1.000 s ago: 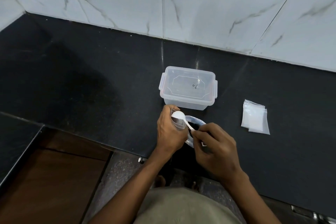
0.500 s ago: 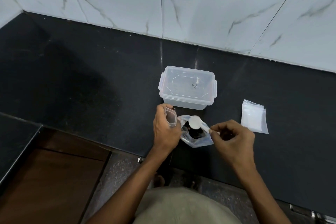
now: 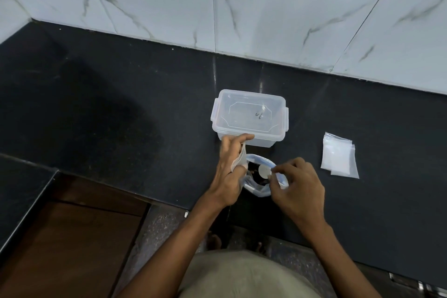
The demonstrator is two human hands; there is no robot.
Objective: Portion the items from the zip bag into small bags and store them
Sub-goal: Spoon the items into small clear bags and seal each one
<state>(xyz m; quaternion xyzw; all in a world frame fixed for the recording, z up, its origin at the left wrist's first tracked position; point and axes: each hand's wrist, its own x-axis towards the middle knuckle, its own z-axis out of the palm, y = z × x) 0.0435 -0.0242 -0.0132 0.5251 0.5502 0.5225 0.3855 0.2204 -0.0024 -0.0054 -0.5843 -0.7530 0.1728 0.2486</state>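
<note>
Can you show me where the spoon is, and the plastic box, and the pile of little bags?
spoon (image 3: 263,171), head view, on its round white bowl.
plastic box (image 3: 249,113), head view, on the middle of its clear lid.
pile of little bags (image 3: 337,156), head view, on the top bag's middle.

Left hand (image 3: 229,169) pinches small bag (image 3: 238,161); right hand (image 3: 296,191) grips spoon (image 3: 264,171) over zip bag (image 3: 260,187) mouth. Lidded container (image 3: 249,117) directly beyond grips, touching left fingertips: blocks forward travel. Stack of small bags (image 3: 338,156) right of grips, well apart; bare countertop (image 3: 121,113) between. Left of grips: open counter. Tiled wall (image 3: 266,12) bounds far side.
</note>
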